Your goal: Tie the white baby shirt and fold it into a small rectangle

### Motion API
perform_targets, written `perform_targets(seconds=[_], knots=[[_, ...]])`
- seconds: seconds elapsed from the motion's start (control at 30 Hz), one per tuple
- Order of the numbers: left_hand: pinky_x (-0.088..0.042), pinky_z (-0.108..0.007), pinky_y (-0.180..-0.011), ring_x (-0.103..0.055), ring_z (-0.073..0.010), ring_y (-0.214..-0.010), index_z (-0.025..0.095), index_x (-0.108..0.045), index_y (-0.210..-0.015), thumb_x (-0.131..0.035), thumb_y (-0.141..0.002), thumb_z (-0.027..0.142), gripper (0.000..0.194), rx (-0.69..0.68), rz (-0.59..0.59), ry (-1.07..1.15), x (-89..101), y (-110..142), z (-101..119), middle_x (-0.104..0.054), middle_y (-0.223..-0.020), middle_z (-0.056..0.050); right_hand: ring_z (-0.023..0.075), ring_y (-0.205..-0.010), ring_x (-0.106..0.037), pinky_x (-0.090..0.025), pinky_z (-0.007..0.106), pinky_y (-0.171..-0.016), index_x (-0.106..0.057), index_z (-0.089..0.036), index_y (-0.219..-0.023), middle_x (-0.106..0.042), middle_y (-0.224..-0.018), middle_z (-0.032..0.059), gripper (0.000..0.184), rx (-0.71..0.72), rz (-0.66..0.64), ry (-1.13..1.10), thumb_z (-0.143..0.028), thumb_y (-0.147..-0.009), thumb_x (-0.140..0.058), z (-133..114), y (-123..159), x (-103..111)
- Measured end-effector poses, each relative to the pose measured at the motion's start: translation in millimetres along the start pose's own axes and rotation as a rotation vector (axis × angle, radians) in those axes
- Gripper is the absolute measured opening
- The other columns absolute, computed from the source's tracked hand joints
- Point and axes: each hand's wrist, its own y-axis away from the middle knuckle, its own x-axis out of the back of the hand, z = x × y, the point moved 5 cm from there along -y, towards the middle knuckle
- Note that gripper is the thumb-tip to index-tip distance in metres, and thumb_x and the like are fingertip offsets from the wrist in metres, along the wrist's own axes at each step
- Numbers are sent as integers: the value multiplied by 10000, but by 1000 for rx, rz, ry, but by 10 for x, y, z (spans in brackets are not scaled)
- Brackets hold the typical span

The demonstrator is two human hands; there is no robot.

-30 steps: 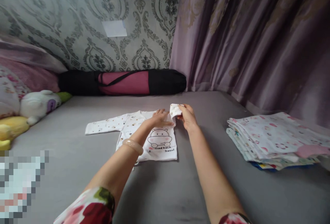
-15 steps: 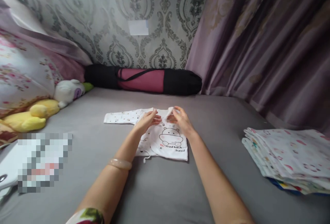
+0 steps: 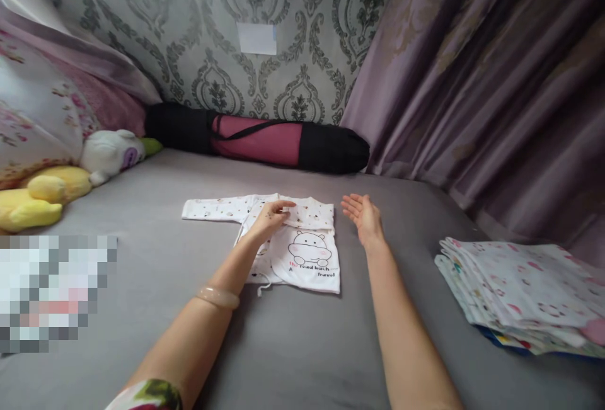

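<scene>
While both hands are loosely spread, white hippo shirt, lettered "the road bach", "A", "travel"

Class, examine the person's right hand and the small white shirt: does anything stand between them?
Nothing visible does. The right hand is open beside the white shirt, and only the grey sheet shows between them. The folded stack lies on that hand's other side.

A head-worn camera is looking forward and down across the gray sheet, facing the damask wallpaper beyond; it is viewing the left hand and right hand from behind and above, fairly near.
</scene>
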Motion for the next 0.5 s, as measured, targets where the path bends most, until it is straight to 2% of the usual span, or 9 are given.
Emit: perform_targets(seconds=[0.07, 0.13, 0.27, 0.4, 0.5], knots=[[-362, -215, -542, -420, -84, -530, 145, -713, -1049, -567, -733, 223, 356, -49, 89, -37, 47, -24, 14, -505, -632, 32, 212, -989, -674, -533, 323, -827, -605, -164, -1010, -681, -1131, 148, 386, 21, 25, 93, -396, -1005, -297, 29, -14, 27], [-377, -221, -557, -443, -96, -550, 150, -717, -1054, -567, -739, 254, 364, -93, 143, -53, 89, -31, 25, -531, -653, 23, 215, -1051, -647, -513, 332, -875, -612, -151, -1061, -659, -1178, 153, 387, 78, 15, 291, -371, -996, -300, 60, -5, -9], [-392, -225, -564, -473, -110, -575, 149, -700, -1097, -594, -735, 309, 409, -98, 89, -67, 93, -21, -3, -547, -670, 15, 212, -1224, -530, -392, 337, -1044, -599, -119, -1214, -596, -1290, 147, 398, 320, -134, 856, -275, -969, -327, 120, 132, -277], [-420, -232, -579, -503, -118, -589, 141, -668, -1158, -583, -748, 315, 454, -64, 69, -91, 90, -24, -63, -574, -700, 3, 207, -1426, -243, -167, 396, -1174, -430, -77, -1421, -325, -1528, 136, 488, 465, -345, 1283, -239, -979, -299, 285, 357, -535], [-457, -248, -629, -551, -137, -647, 139, -661, -1177, -572, -759, 305, 458, -48, 76, -142, 106, -33, -92, -618, -768, -23, 216, -1463, -90, -52, 479, -1182, -307, -73, -1493, -184, -1578, 119, 537, 420, -400, 1483, -290, -1002, -280, 401, 431, -548]])
